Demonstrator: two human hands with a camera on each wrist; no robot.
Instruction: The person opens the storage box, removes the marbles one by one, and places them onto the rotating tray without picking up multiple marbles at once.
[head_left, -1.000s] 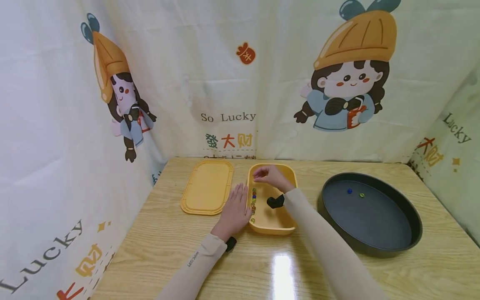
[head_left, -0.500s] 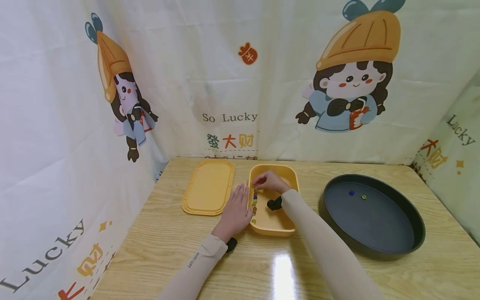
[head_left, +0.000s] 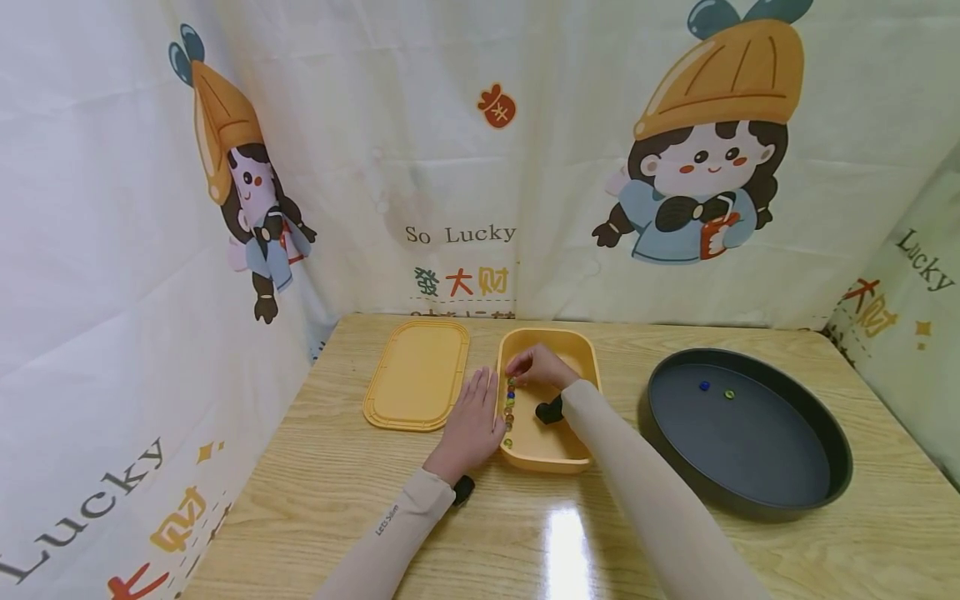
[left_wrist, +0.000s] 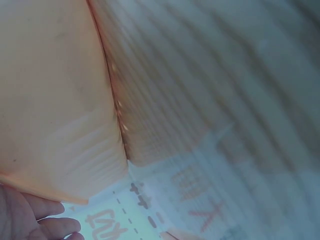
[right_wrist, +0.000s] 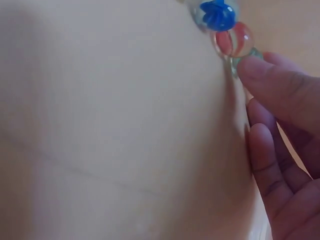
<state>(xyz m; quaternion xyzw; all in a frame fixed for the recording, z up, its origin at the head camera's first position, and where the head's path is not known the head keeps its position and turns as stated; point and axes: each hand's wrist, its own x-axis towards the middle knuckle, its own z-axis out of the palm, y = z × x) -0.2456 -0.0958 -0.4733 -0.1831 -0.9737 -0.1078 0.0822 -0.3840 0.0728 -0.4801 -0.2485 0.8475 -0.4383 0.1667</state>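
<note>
A row of glass marbles [head_left: 510, 406] lies along the left inner wall of a yellow plastic box [head_left: 551, 461]. My right hand [head_left: 542, 367] reaches inside, with its thumb and finger pinching a greenish marble [right_wrist: 234, 66] at the far end of the row. Beside it, in the right wrist view, sit a reddish clear marble [right_wrist: 235, 39] and a blue one [right_wrist: 218, 15]. My left hand [head_left: 471, 427] lies along the outside of the box's left wall with straight fingers. In the left wrist view, some of its fingers [left_wrist: 52, 225] show at the lower left.
To the left lies a flat yellow lid [head_left: 416, 375]. At the right stands a round dark pan [head_left: 750, 450] holding a blue marble [head_left: 704, 386] and a yellow-green marble [head_left: 729, 394]. A printed curtain [head_left: 562, 183] hangs behind the wooden table [head_left: 300, 500].
My right hand has come down and slightly nearer, to the far end of the marble row. My left hand keeps its place at the box wall. The whole view has shifted slightly.
</note>
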